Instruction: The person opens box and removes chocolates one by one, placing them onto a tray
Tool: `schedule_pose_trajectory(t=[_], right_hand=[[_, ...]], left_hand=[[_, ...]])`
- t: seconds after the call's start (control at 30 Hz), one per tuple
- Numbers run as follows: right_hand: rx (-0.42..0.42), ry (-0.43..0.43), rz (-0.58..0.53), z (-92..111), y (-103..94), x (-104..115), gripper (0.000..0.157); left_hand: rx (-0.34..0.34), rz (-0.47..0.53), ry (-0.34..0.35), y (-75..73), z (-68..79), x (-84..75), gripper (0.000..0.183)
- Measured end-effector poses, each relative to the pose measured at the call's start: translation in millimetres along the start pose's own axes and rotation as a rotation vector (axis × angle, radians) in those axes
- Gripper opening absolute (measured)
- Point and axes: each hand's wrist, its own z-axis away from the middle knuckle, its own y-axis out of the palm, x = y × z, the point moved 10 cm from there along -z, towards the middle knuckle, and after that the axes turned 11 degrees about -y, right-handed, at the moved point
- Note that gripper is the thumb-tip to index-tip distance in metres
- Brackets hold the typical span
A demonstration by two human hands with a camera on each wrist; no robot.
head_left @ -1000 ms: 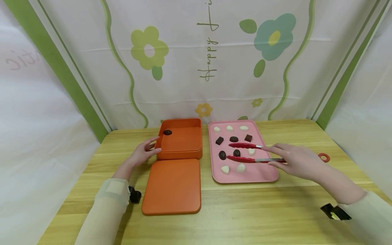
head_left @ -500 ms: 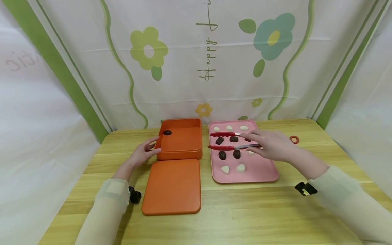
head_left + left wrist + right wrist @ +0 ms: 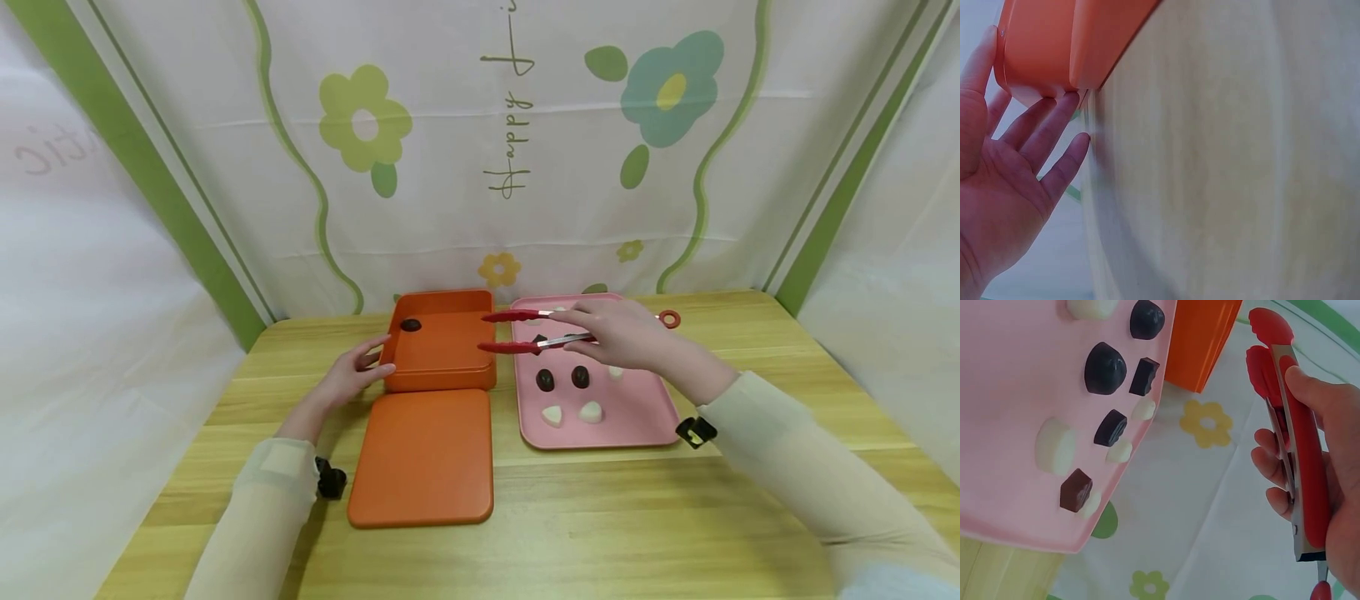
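Note:
My right hand [image 3: 622, 333] holds a pair of red-tipped tongs [image 3: 510, 347] in the air, thumb along one arm in the right wrist view. The red tips are spread with nothing between them and overlap the right rim of the orange box [image 3: 442, 381]. Inside that box, one dark chocolate [image 3: 410, 325] lies toward the back left. My left hand [image 3: 348, 373] touches the box's left side, fingers extended against its wall in the left wrist view. Below the right hand, the pink tray [image 3: 622, 425] bears dark chocolates [image 3: 1105, 369] and white ones [image 3: 1055, 445]; the hand hides some.
An orange lid [image 3: 422, 458] lies flat in front of the box, right at its front wall. The wooden table [image 3: 592, 517] extends toward me. A floral cloth [image 3: 450, 200] hangs behind the box and tray, with more white cloth at both sides.
The right hand has carried the tongs leftward and slightly back, from over the tray to the box's right rim. The tongs stay spread. The left hand stays at the box.

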Motion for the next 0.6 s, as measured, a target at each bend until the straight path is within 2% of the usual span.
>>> schedule_pose_trajectory(t=[0.13, 0.23, 0.37, 0.6], right_hand=[[-0.005, -0.012, 0.031, -13.1, 5.0, -0.9, 0.047], [0.036, 0.018, 0.048, -22.2, 12.8, -4.8, 0.050], [0.088, 0.040, 0.016, -35.2, 22.5, -6.6, 0.052], [0.127, 0.020, -0.048, -58.4, 40.3, -4.3, 0.047]], left_hand=[[0.005, -0.001, -0.002, 0.7, 1.3, -0.4, 0.068], [0.007, -0.005, 0.005, 0.6, -0.6, 0.8, 0.071], [0.002, -0.011, 0.015, -0.1, -0.9, -0.5, 0.072], [-0.005, -0.015, 0.008, -0.5, 0.7, -1.3, 0.068]])
